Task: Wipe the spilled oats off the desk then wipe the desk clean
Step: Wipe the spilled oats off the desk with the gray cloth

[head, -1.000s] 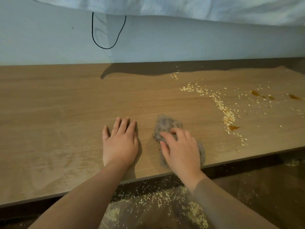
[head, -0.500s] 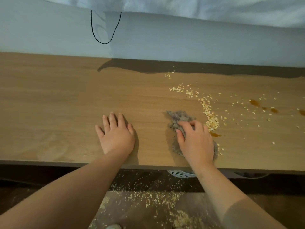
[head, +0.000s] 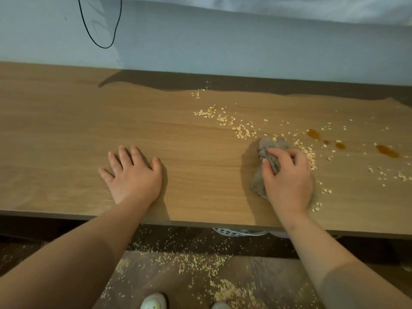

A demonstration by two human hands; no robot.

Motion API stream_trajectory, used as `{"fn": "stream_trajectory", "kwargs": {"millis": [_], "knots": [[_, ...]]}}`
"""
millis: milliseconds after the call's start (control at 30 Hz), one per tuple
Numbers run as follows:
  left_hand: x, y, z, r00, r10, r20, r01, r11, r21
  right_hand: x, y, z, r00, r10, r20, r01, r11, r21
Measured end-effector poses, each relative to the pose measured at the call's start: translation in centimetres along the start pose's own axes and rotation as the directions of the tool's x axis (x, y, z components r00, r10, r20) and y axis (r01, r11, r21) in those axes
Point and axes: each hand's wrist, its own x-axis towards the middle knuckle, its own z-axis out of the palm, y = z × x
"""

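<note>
Right hand (head: 287, 181), fingers curled round the grey cloth (head: 267, 150), had slid right along the desk's (head: 66, 130) front edge into the oats (head: 243, 131), left hand (head: 133, 175) stayed flat, fingers spread; oats and brown stains (head: 386, 151) toward the right end still unwiped.

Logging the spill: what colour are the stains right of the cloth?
Amber-brown stains, seen best in the head view.
</note>
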Motion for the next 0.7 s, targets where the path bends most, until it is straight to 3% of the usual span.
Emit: {"fn": "stream_trajectory", "kwargs": {"millis": [67, 133, 233, 433, 500, 567, 700], "knots": [[0.0, 0.0, 0.0, 1.000, -0.001, 0.003, 0.001, 1.000, 0.001, -1.4, -3.3, 0.9, 0.998, -0.046, 0.041, 0.044, 0.998, 0.049], [-0.2, 0.0, 0.0, 1.000, 0.001, 0.007, -0.001, 1.000, 0.006, -2.8, -5.8, 2.5, 0.977, -0.182, 0.113, 0.180, 0.983, 0.024], [-0.1, 0.0, -0.1, 1.000, 0.009, 0.006, -0.009, 1.000, -0.007, -3.0, -5.5, 3.3, 0.944, -0.268, 0.193, 0.277, 0.961, -0.021], [-0.3, 0.3, -0.2, 0.998, 0.044, 0.053, -0.044, 0.999, 0.008, 0.4, 0.9, -0.7, 0.970, 0.148, 0.195, -0.093, 0.958, -0.270], [0.0, 0.7, -0.5, 0.992, 0.093, 0.084, -0.098, 0.993, 0.058, 0.0, 0.2, -1.0, 0.979, 0.168, 0.115, -0.138, 0.962, -0.235], [0.7, 0.8, -0.6, 0.980, 0.169, 0.105, -0.177, 0.982, 0.070, -0.9, -3.0, 0.4, 0.989, 0.093, 0.116, -0.079, 0.989, -0.128], [1.9, 0.3, -0.5, 0.947, 0.305, 0.100, -0.312, 0.949, 0.055, -2.9, -10.3, 5.6, 0.939, -0.238, 0.248, 0.257, 0.965, -0.047]]}}
